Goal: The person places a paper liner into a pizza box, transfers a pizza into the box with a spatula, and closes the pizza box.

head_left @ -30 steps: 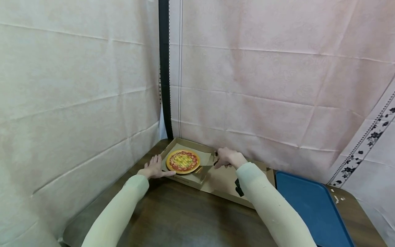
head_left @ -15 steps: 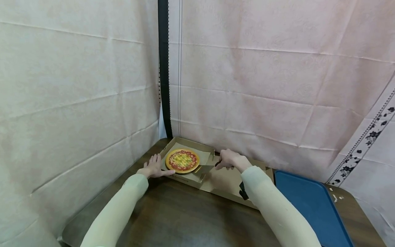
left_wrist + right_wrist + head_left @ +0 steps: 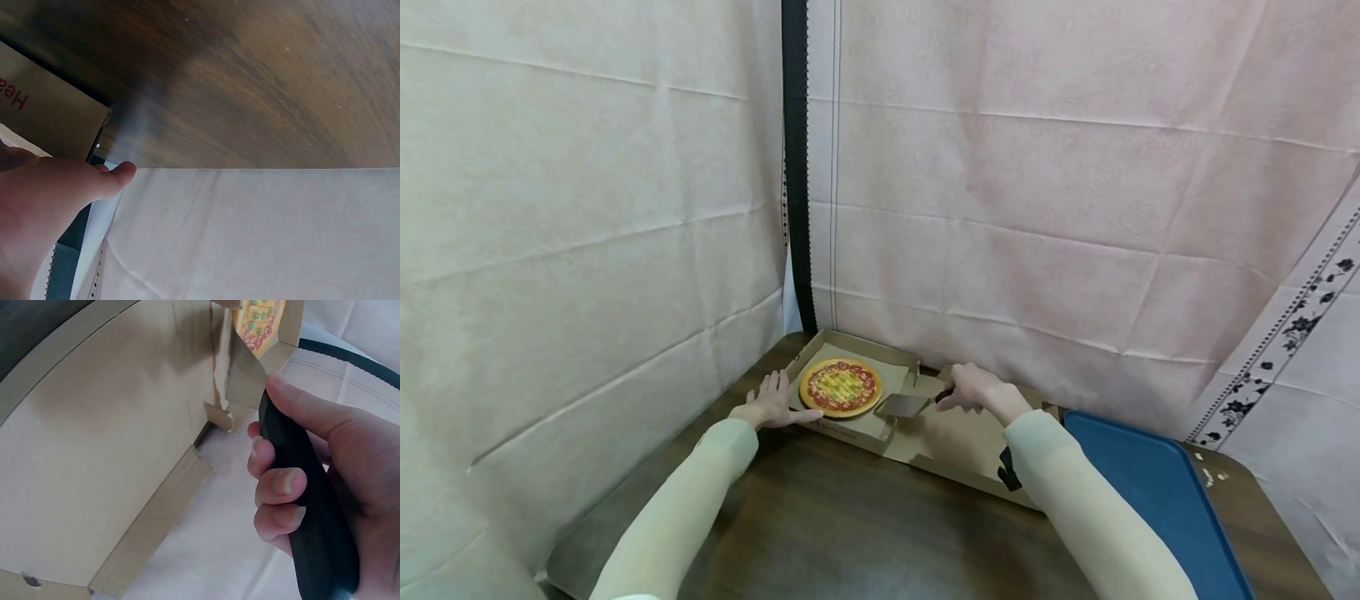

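Note:
A round toy-like pizza (image 3: 840,388), topped in red, yellow and green, lies on paper in the tray of an open cardboard pizza box (image 3: 850,435). My left hand (image 3: 772,403) is spread at the box's front left corner, its thumb along the front wall; the left wrist view shows this hand (image 3: 50,200) by the printed box side (image 3: 56,100). My right hand (image 3: 976,389) grips a spatula (image 3: 902,406) by its black handle (image 3: 312,506). The metal blade points left toward the pizza's right edge, over the fold between tray and lid.
The box's lid (image 3: 955,442) lies folded out to the right, beneath my right forearm. Beyond it a blue tray (image 3: 1150,492) sits on the brown wooden table (image 3: 850,525). Small white scraps (image 3: 1208,477) lie at the far right. Fabric curtains (image 3: 1037,208) hang behind and left.
My right hand has moved right with the spatula, drawing the blade away from the pizza so more of it shows. My left hand stays at the box corner.

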The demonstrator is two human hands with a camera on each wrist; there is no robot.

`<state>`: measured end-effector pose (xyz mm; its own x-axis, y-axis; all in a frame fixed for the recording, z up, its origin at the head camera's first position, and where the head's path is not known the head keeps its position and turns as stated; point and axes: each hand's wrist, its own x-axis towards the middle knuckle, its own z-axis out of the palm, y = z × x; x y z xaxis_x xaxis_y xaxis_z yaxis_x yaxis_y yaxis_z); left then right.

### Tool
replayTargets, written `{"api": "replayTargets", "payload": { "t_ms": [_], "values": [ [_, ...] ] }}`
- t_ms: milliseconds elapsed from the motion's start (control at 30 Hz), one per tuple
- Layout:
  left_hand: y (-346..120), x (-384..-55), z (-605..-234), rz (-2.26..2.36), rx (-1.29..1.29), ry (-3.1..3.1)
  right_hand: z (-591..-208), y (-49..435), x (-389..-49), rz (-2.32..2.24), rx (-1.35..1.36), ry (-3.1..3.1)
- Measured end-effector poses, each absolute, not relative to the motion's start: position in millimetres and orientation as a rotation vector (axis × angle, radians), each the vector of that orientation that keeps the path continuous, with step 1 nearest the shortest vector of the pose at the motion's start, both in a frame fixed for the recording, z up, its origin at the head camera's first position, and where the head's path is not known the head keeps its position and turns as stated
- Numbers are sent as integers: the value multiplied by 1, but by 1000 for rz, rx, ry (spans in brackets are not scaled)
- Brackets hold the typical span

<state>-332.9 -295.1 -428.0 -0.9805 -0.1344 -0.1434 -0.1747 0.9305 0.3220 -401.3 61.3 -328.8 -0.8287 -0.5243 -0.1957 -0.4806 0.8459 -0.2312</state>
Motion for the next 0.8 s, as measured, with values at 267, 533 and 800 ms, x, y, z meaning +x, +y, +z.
{"api": "replayTargets", "payload": {
  "t_ms": [267, 533, 800],
  "values": [
    [-295, -332, -428, 513, -234, 2963, -346, 85, -401, -394, -821, 2801],
    [-296, -333, -428, 507, -235, 2973, -365, 107, -401, -562, -860, 2829],
    [-296, -334, -430, 500, -243, 2970, -378, 129, -397, -669, -799, 2858]
  ]
}}
